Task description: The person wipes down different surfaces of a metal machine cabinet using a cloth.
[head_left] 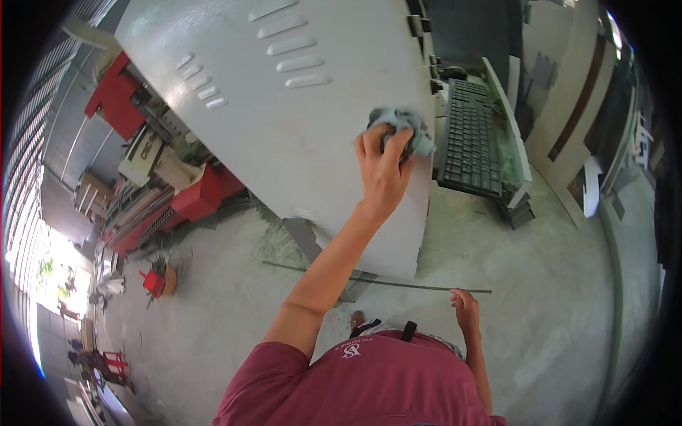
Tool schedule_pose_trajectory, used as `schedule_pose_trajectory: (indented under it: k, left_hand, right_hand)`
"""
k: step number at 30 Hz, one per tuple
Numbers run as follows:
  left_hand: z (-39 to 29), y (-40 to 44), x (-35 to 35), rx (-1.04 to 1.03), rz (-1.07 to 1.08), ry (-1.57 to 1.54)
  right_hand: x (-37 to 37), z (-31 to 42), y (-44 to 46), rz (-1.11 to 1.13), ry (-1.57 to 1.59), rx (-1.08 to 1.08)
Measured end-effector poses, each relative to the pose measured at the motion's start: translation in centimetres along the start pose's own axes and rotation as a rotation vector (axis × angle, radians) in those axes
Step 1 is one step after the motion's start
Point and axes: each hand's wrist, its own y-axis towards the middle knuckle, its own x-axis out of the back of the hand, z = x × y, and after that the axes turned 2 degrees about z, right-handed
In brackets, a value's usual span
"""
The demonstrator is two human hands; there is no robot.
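Note:
My left hand [384, 170] is closed around a crumpled grey-blue cloth [399, 126], its fingers bent over it. The cloth is pressed against the light grey metal cabinet panel [334, 142], near the panel's right edge. Slight blur shows on the cloth. My right hand [465, 310] hangs low at my side, away from the cabinet, its fingers loosely bent and apart with nothing visible in them. Rows of raised louvre vents [291, 46] mark the panel's upper part.
Right of the panel, a black keyboard [469, 135] rests on a shelf sticking out from the cabinet. A long thin rod [398, 285] lies low across the floor. Red machinery [199, 195] stands to the left, with a red container [153, 282] on the floor. Another person [99, 366] is far left.

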Motion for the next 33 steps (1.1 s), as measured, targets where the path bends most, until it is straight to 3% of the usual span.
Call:
schedule_pose_trajectory:
  k: [8,10,13,15,16,18,26,33]
  left_hand:
    - [6.0,2.5,3.2,0.174,-0.298,0.124]
    - [6.7,3.4,4.4,0.5,-0.492,-0.08]
    - [5.8,3.4,3.9,0.497,-0.418,0.023]
    - [3.4,2.1,2.3,0.216,-0.179,0.126]
    - [2.0,1.1,1.5,0.165,-0.035,0.02]
    - [-0.3,0.3,0.3,0.088,0.037,-0.124]
    - [6.5,-2.0,4.4,0.195,-0.065,-0.031]
    - [14.8,1.6,10.8,0.392,-0.331,0.074]
  right_hand:
    - [0.0,-0.6,-0.5,-0.014,0.01,-0.032]
    - [-0.1,-0.9,-0.8,-0.023,0.023,-0.075]
    - [-0.6,-1.0,-0.6,-0.021,0.043,-0.127]
    - [-1.2,-0.6,-0.2,0.02,0.021,-0.13]
    - [-1.6,-0.3,0.2,0.027,0.017,-0.125]
    - [-2.5,0.3,1.2,0.056,0.024,-0.061]
    - [-6.5,2.4,2.4,0.058,0.042,-0.059]
    - [-11.2,4.5,3.2,0.077,0.049,-0.056]
